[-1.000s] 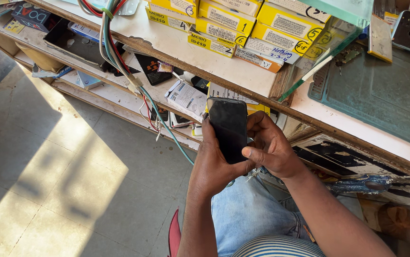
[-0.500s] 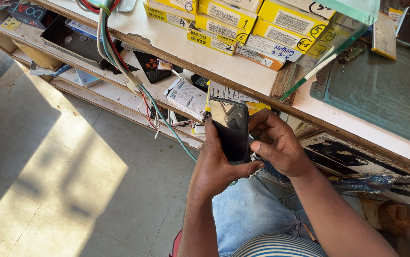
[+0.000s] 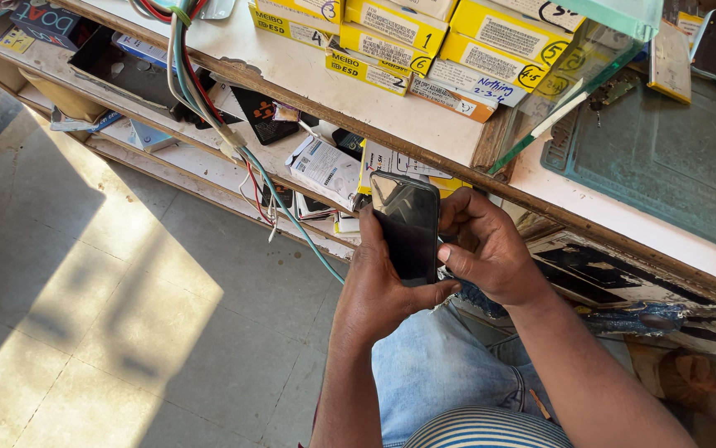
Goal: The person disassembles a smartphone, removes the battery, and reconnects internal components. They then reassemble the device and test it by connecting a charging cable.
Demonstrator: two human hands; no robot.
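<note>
From the head camera, looking down, both hands meet over the person's lap, just below the edge of the counter. The left hand holds a black smartphone upright from behind and below, its fingers clamped on the phone's left edge and its thumb pressed under the lower end. The right hand sits at the phone's right edge, fingers curled together against that side (whether they pinch anything small there cannot be told). The phone's glossy dark face is turned up to the camera and catches a pale reflection near its top corner. Above it on the counter lie stacked yellow boxes, and a green work mat lies to the right. A bundle of cables in red, green and white hangs down over the counter's front edge to the shelf beneath, which is crowded with packets and cards. Sunlight falls across the tiled floor to the left.
</note>
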